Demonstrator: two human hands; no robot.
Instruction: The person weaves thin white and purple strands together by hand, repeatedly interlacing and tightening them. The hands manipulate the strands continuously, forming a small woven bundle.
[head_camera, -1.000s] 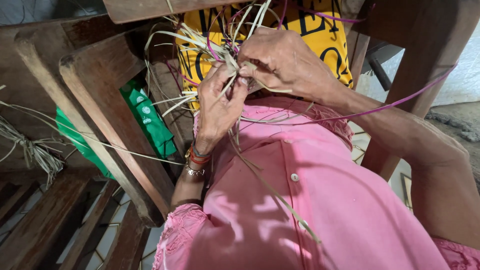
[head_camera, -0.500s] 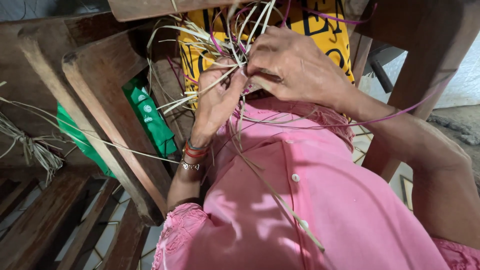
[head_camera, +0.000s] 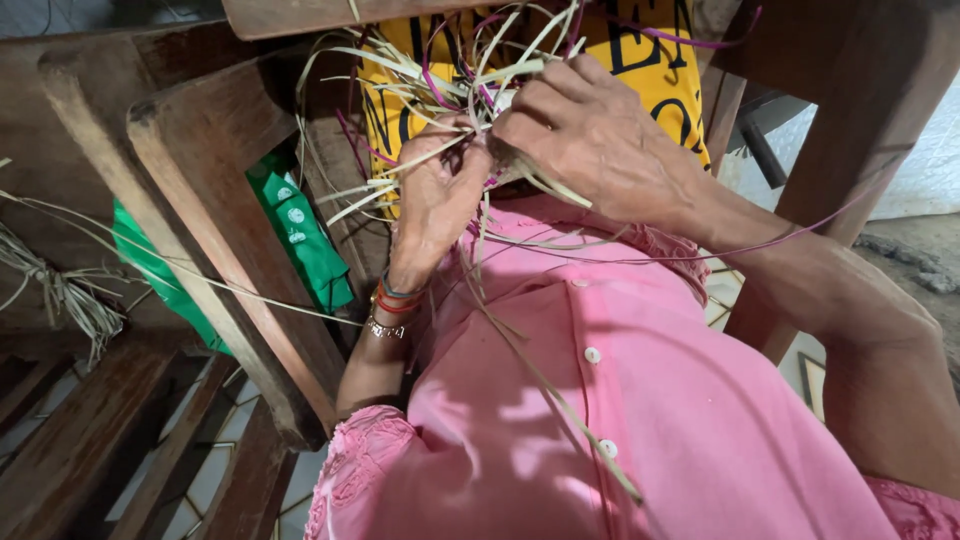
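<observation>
Both hands meet at chest height over a pink shirt (head_camera: 640, 400): the left hand (head_camera: 435, 205), palm up with bangles at the wrist, has its grip pinching pale straw strips (head_camera: 430, 150), while the right hand (head_camera: 590, 135) arches over them, its grip pressed together on the same bundle. The strips fan upward against a yellow cloth (head_camera: 640, 60) and trail over the shirt. The woven core is hidden beneath the right hand's knuckles; wooden frame bars (head_camera: 230, 250) cut off a green packet (head_camera: 300, 240) at left.

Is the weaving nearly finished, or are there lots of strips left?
Little looks done: only a small plaited knot shows between the left hand and right hand. Both pinch pale straw strips with purple strands. Many long loose ends remain unwoven.
</observation>
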